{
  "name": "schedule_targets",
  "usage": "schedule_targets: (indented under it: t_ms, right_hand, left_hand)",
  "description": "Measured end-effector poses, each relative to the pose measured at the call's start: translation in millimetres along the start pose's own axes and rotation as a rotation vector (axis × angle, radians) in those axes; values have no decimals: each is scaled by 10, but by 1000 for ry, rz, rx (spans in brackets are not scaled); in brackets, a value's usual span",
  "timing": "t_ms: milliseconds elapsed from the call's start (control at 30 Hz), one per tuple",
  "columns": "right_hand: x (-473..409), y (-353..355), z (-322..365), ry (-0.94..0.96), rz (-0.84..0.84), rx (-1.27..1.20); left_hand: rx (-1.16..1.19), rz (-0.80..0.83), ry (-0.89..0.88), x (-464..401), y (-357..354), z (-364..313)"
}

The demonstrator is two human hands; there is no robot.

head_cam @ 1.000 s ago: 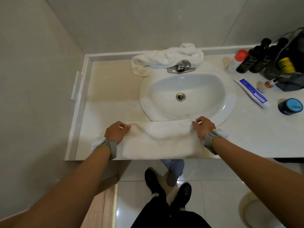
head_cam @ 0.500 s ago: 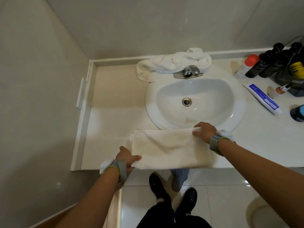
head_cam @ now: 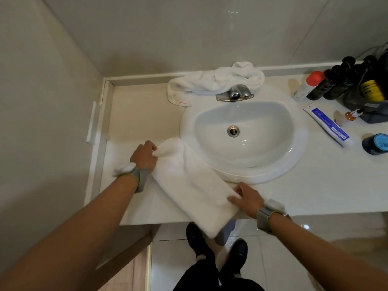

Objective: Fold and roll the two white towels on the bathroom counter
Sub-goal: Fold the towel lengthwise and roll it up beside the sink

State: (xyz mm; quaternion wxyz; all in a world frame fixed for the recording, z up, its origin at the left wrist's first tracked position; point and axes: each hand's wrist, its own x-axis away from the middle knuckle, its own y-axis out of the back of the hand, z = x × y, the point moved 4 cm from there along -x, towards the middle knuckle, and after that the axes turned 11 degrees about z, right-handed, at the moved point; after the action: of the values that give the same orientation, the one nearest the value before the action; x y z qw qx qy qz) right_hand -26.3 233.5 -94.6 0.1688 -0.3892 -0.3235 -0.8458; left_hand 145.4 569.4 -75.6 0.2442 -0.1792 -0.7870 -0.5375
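across the middle of the frame a folded white towel [head_cam: 193,183] lies on a slant over the pale counter [head_cam: 134,114], running from centre left down toward the lower centre. its upper end sits beside the left rim of the sink [head_cam: 294,164], and its lower corner hangs past the counter's front edge, above the floor tiles [head_cam: 180,261] and a pair of black shoes [head_cam: 218,248].

at centre left the left hand [head_cam: 143,157] has its fingers curled round the towel's upper end, bunching the cloth in a pinch. at lower centre right the right hand [head_cam: 246,198] lies on the towel's lower end, thumb spread flat on the cloth and fingers bent at its edge; i cannot tell whether they actually grasp the fabric or only press it. both wrists carry grey bands.

toward the upper centre a second white towel [head_cam: 214,80] sits crumpled against the back wall, draped behind and touching the chrome faucet [head_cam: 235,94].

along the right edge of the frame stand a white bottle with a red cap [head_cam: 308,86], dark bottles [head_cam: 336,80] and a dark bag [head_cam: 375,101]. below them a toothpaste tube [head_cam: 327,124] lies flat, with a small orange-necked bottle [head_cam: 346,117] just beside it and a blue-lidded jar [head_cam: 375,143] nearer the frame's right edge.
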Motion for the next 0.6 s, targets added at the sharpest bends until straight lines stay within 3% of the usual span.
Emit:
schedule_targets:
  t_ms: [367,600]
  right_hand:
    - [-12,-748,440,31,120,2]
    - [8,-732,458,-20,120,88]
  left_hand:
    - [-155,-65,-213,-551,567,-431]
    - [-41,-171,-331,19,259,-250]
